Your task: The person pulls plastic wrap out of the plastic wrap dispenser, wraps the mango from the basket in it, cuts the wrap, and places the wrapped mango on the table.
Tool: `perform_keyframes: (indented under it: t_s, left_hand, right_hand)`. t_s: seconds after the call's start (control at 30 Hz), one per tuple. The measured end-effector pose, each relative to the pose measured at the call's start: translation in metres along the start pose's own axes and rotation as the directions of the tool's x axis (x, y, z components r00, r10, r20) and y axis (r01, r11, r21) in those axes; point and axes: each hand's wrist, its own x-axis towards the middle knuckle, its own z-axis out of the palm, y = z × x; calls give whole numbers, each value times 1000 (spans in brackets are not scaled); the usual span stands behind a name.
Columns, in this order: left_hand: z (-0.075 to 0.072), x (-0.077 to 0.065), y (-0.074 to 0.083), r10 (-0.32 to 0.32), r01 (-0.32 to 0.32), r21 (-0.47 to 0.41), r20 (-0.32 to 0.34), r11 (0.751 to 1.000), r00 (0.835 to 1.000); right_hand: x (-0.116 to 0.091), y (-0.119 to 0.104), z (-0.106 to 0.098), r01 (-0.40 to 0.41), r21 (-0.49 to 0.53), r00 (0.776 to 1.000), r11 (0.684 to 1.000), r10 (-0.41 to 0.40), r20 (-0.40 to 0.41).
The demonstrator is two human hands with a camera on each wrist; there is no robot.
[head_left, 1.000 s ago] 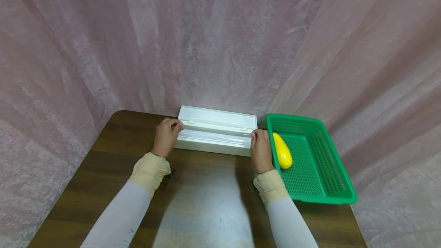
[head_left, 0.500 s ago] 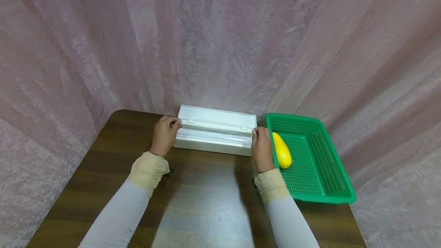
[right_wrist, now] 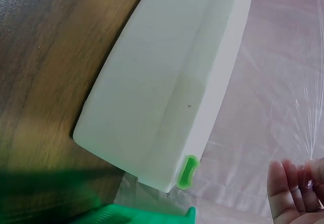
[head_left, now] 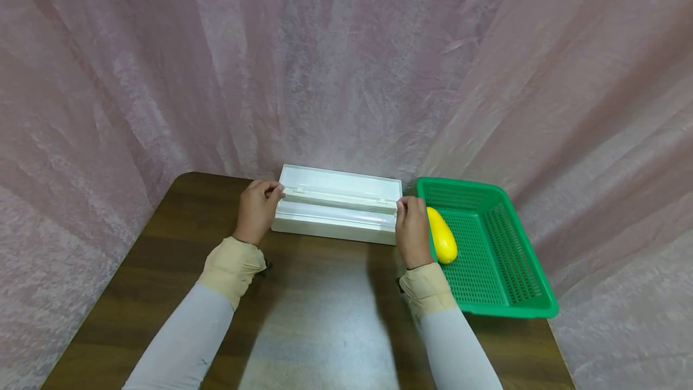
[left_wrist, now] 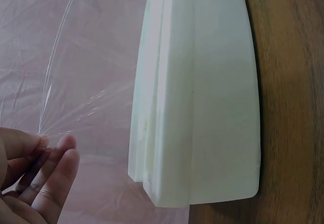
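Note:
A white plastic-wrap dispenser (head_left: 335, 231) stands at the table's far edge with its lid (head_left: 346, 180) raised. Clear plastic film (left_wrist: 93, 69) stretches above it between the two hands. At the left end, my left hand (head_left: 257, 214) pinches one corner of the film between thumb and forefinger; the film gathers into creases at the pinch. My right hand (head_left: 413, 233) pinches the opposite corner, where similar creases (right_wrist: 309, 133) fan out. In the right wrist view, a light green slider (right_wrist: 188, 172) sits at the dispenser's end.
A green plastic basket (head_left: 509, 312) stands close beside my right hand, with a smooth yellow elongated fruit or vegetable (head_left: 442, 236) inside. Brown wooden tabletop (head_left: 178, 257) lies under everything. A pink curtain (head_left: 346, 65) hangs right behind the table.
Both hands have risen slightly and spread a little apart, still pinching the film. The dispenser and basket keep their places.

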Motion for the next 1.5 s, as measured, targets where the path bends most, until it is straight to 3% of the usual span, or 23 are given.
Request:
perform_keyframes:
  t_s: [0.6, 1.03, 1.5]
  left_hand:
    - [-6, 1, 11, 52, -52, -3, -34, 999, 998]
    - [-9, 0, 18, 94, -93, 11, -67, 996, 993]
    - [-15, 0, 26, 112, -112, 0, -92, 994, 989]
  right_hand:
    - [5, -5, -12, -11, 20, 1000, 1000, 11, 19]
    - [8, -7, -20, 64, 19, 998, 998, -63, -18]
    - [9, -15, -27, 88, 25, 996, 996, -87, -28]
